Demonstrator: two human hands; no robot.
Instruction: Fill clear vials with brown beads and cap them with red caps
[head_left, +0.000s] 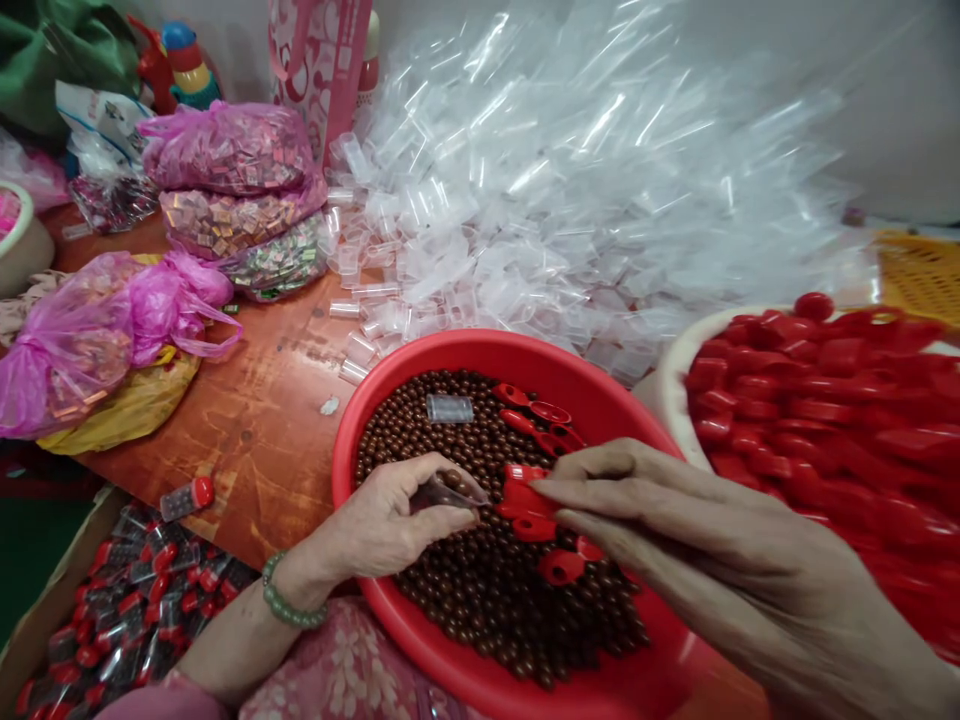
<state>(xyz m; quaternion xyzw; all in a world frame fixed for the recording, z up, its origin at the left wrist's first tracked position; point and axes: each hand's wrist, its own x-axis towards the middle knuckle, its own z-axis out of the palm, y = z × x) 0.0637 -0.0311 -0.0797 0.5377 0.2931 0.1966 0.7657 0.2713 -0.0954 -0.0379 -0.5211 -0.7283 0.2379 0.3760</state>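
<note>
Over a red basin [510,345] of small round brown balls [502,620], my left hand [397,520] is closed around a clear plastic tube [448,490] with brown balls inside. Its open end points right. Close to that end, my right hand [697,540] pinches a red plastic cap [521,490] between thumb and fingers; a small gap seems to part cap and tube. Several more red caps [561,567] lie on the balls, partly hidden by the right hand. An empty clear tube [450,408] rests on the balls near the back.
Behind the basin rises a large heap of clear tubes [480,240]. A white tub [679,385] piled with red caps stands at the right. Filled, red-capped tubes [142,590] fill a box at the lower left. Pink bags [232,150] of small pieces sit on the table [277,400].
</note>
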